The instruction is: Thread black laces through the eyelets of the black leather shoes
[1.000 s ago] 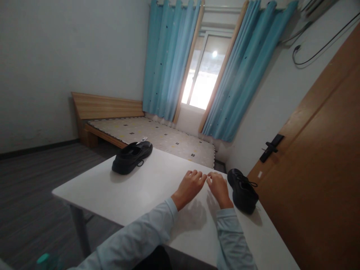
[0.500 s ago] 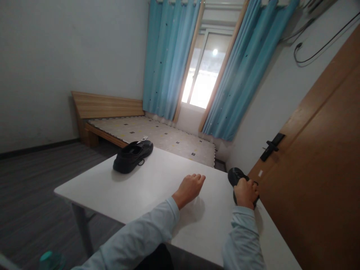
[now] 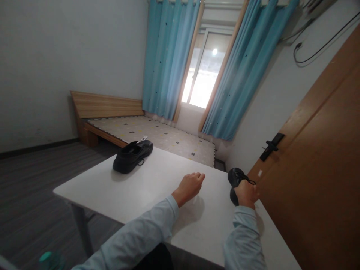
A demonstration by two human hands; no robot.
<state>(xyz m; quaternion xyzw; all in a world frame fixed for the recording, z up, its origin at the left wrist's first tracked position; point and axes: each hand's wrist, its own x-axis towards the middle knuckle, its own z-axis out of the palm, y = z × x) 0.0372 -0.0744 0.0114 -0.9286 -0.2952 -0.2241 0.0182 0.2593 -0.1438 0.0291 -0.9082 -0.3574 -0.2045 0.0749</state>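
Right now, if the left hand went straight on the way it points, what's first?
The left hand looks free to the far edge of the white table; past that, perhaps the bed, though height and depth are unclear.

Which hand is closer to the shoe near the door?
The right hand: it is on the shoe, covering part of its rear. The left hand is over the table, left of the shoe and apart from it.

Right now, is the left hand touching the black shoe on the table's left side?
Apart. The head view shows a plain stretch of white tabletop between the left hand and the black shoe.
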